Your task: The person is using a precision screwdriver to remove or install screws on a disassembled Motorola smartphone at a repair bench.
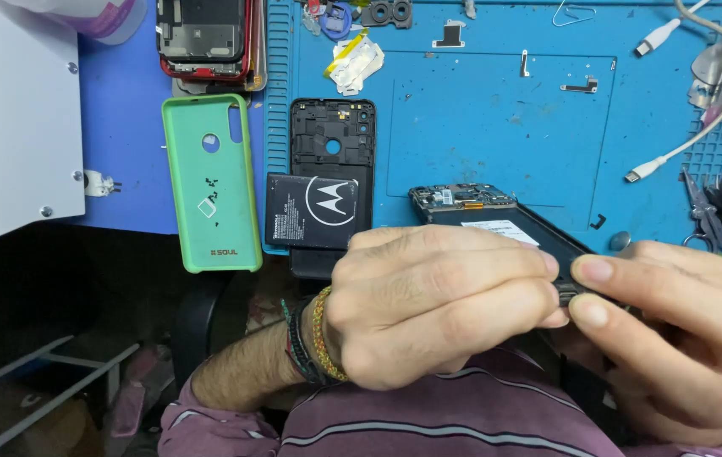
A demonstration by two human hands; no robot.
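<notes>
Left hand curled over the near end of an opened phone, fingers folded tight against its edge, braided bands on the wrist. Right hand meeting it from the other side, thumb and forefinger pinched on the same edge, tips almost touching those of the left. Phone held tilted above the lap, off the worktop, near its front edge; back removed, dark interior bare, circuit board along the far end, a pale label across the middle.

No trays or boxes to tell of. Just beyond the left hand, at the front edge of the blue mat, a black battery lying on a black back cover. Left of these, overhanging the front edge, a green phone case. Another stripped phone at the far edge. White cable trailing along the right side, small metal parts scattered, a white unit at the left corner.
</notes>
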